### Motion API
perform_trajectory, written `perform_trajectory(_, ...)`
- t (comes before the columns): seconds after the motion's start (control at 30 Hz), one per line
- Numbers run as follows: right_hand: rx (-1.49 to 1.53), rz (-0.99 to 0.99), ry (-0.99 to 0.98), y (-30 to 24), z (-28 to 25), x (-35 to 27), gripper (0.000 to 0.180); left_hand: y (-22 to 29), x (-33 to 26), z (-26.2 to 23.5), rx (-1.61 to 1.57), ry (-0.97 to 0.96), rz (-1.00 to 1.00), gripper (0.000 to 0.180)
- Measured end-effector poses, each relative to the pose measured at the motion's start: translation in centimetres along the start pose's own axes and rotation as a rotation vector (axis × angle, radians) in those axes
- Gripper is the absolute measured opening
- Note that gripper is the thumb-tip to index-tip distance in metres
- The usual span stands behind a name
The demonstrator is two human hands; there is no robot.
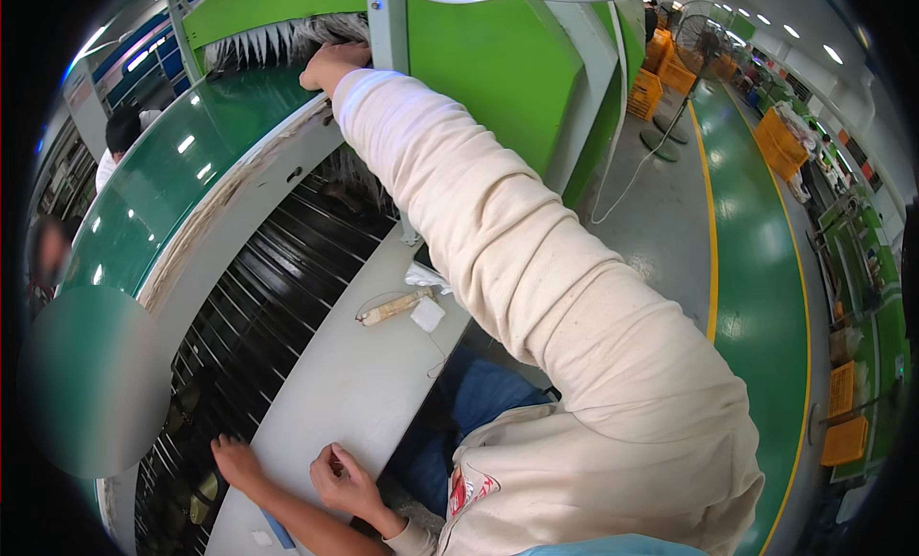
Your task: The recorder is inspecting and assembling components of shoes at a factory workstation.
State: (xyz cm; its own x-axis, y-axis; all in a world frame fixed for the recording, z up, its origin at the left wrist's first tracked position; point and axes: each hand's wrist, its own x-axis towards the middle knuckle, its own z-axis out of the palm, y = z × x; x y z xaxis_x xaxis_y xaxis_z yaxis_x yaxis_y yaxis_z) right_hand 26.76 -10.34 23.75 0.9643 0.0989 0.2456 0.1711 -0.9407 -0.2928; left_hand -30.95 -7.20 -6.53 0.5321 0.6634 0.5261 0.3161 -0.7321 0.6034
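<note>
My right hand (330,63), at the end of a long cream sleeve, reaches far forward and presses into the white bristle fringe (278,39) at the mouth of a green machine (479,68). Its fingers are buried in the fringe, so its grip is hidden. My left hand (340,479) rests low on the grey table (335,393) with fingers curled and nothing seen in it. A second bare hand (230,460) lies beside it at the edge of the black rollers (258,297); I cannot tell whose it is.
A glossy green conveyor belt (172,173) curves out of the machine. A tan stick-shaped tool (392,307), a white scrap (428,314) and thin wire lie on the table. A person (124,130) works at far left. A fan (704,39) and orange crates (646,91) stand along the green floor lane (756,269).
</note>
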Motion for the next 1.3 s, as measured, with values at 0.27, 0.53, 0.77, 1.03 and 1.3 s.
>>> perform_trajectory(0.27,0.006,-0.044,-0.054,-0.6,0.9,-0.9,0.077,-0.3,-0.6,-0.5,0.055,0.011,-0.048,0.014)
perform_trajectory(0.53,0.178,-0.284,0.139,-2.6,3.3,-0.8,0.049,-0.7,-0.8,-0.4,0.076,0.028,-0.042,0.016)
perform_trajectory(0.77,0.357,-0.152,0.304,-4.9,2.6,0.7,0.062,-1.5,-0.6,0.3,0.094,0.033,-0.019,0.017)
perform_trajectory(1.03,0.629,-0.175,-0.143,-2.4,2.3,2.4,0.055,-0.4,-0.5,0.8,0.084,0.090,-0.028,0.008)
perform_trajectory(1.3,1.538,-0.261,-0.217,-2.6,0.6,0.4,0.031,0.6,0.6,0.4,0.013,0.088,-0.069,0.007)
